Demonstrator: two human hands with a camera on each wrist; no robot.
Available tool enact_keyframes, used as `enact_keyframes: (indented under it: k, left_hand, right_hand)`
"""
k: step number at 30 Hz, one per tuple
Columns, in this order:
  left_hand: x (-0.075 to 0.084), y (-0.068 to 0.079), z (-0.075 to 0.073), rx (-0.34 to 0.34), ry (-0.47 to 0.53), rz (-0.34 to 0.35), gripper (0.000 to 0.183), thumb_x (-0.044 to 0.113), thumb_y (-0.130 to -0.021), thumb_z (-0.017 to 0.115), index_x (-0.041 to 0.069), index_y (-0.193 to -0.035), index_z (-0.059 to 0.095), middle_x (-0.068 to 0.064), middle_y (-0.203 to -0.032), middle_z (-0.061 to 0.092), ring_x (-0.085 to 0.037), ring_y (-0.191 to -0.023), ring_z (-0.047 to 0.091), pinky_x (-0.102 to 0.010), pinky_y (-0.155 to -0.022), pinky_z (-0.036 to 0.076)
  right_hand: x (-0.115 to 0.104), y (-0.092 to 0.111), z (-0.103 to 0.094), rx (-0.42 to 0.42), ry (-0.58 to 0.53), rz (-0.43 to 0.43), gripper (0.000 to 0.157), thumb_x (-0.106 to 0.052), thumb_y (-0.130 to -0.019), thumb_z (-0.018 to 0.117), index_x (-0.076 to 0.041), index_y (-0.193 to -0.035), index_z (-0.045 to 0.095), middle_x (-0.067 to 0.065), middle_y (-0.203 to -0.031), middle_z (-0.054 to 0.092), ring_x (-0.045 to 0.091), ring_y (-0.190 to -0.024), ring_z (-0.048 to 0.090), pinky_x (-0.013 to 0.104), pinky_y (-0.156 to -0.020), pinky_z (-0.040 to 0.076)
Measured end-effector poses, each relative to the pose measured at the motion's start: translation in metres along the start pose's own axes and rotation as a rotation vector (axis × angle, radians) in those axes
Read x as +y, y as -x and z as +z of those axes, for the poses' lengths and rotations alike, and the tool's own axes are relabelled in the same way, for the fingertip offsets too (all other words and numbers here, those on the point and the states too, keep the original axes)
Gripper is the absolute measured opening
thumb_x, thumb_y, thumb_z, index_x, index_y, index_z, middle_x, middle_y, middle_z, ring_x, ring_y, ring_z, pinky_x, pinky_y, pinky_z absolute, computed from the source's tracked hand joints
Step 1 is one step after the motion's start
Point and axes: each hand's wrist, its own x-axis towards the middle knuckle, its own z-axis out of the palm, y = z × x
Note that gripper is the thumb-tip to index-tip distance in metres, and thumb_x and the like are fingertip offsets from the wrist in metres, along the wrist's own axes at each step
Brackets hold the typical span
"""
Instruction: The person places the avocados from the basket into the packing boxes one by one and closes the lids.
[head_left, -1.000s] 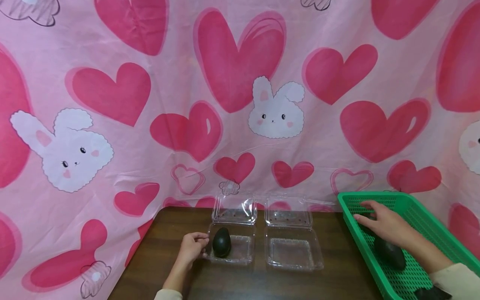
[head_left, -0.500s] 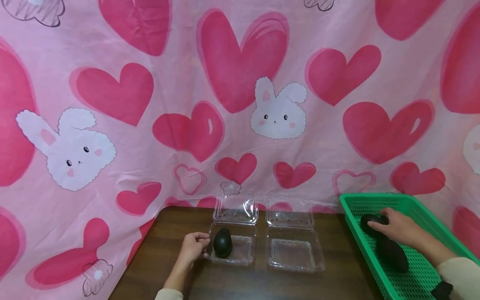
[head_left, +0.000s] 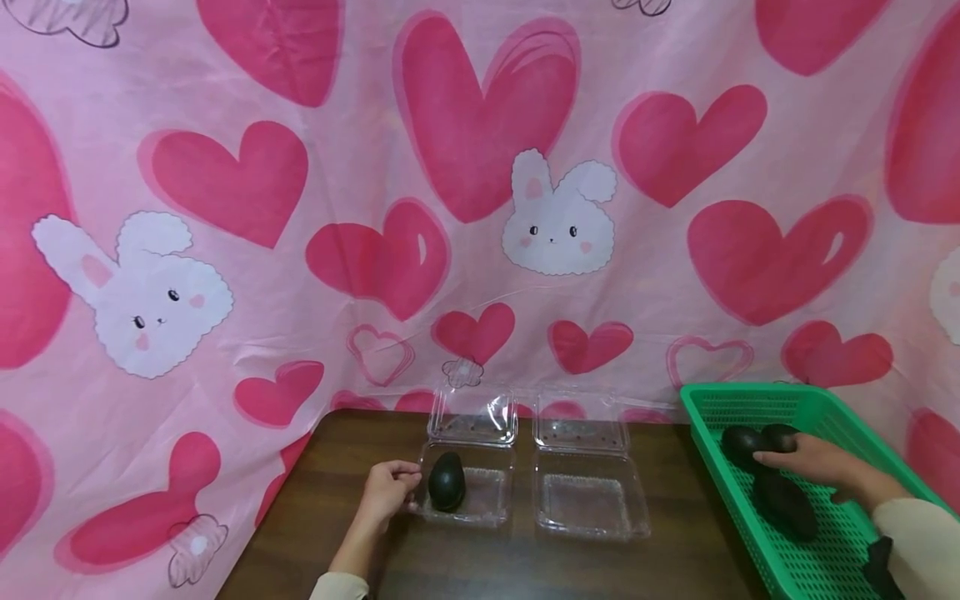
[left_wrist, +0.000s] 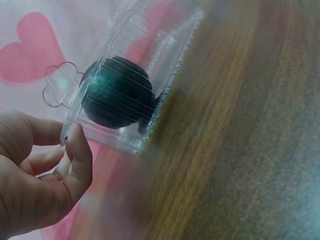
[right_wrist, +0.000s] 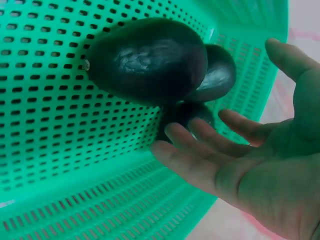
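My left hand [head_left: 386,493] pinches the left rim of a clear plastic clamshell box [head_left: 486,493], whose lid stands raised behind it. Inside, on the left, one dark avocado [head_left: 447,482] stands; it shows through the box wall in the left wrist view. At the right, my right hand [head_left: 819,462] is inside a green basket [head_left: 712,497] among three dark avocados. Fingers [right_wrist: 187,162] extended and thumb apart, it reaches the lowest avocado [right_wrist: 186,114] in the right wrist view; contact is unclear. The large avocado [right_wrist: 147,61] lies beside another avocado [right_wrist: 220,72].
A second clear clamshell box [head_left: 587,500], lid up, stands between the first box and the basket on the brown wooden table [head_left: 450,571]. Behind the table hangs a pink cloth [head_left: 645,292] with hearts and rabbits. Something black [head_left: 877,567] shows by the right sleeve.
My right hand has drawn back to the right within the basket, uncovering avocados at its far end. The left hand keeps its pinch on the box rim.
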Motion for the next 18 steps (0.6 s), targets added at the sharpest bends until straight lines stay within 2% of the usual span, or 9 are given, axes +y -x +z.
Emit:
enact_keyframes:
  k: [6,12,18]
  left_hand:
    - [0.0,-0.002,-0.001,0.002,-0.009,-0.005,0.02,-0.003,-0.096,0.065,-0.015,-0.112,0.066,-0.014,-0.083,0.064,-0.016,-0.059,0.052,-0.027,-0.049,0.056]
    - [-0.001,-0.003,-0.001,0.001,-0.001,-0.008,0.019,-0.003,-0.095,0.066,-0.014,-0.111,0.067,-0.013,-0.082,0.064,-0.016,-0.058,0.052,-0.028,-0.048,0.055]
    - [-0.002,-0.003,0.0,0.004,0.002,-0.004,0.018,-0.003,-0.095,0.066,-0.015,-0.109,0.066,-0.011,-0.08,0.064,-0.015,-0.057,0.052,-0.028,-0.048,0.055]
  right_hand:
    - [0.004,-0.003,-0.001,-0.069,-0.138,0.03,0.107,-0.059,-0.102,0.05,0.031,-0.142,0.008,0.055,-0.139,0.02,0.063,-0.115,0.053,0.065,-0.081,0.058]
    - [0.01,-0.006,0.005,-0.109,-0.218,0.063,0.107,-0.059,-0.103,0.049,0.03,-0.142,0.006,0.056,-0.139,0.025,0.07,-0.118,0.046,0.066,-0.084,0.056]
    - [0.021,-0.007,0.014,-0.117,-0.292,0.105,0.112,-0.06,-0.101,0.051,0.028,-0.144,-0.004,0.057,-0.139,0.015,0.074,-0.122,0.037,0.066,-0.087,0.056]
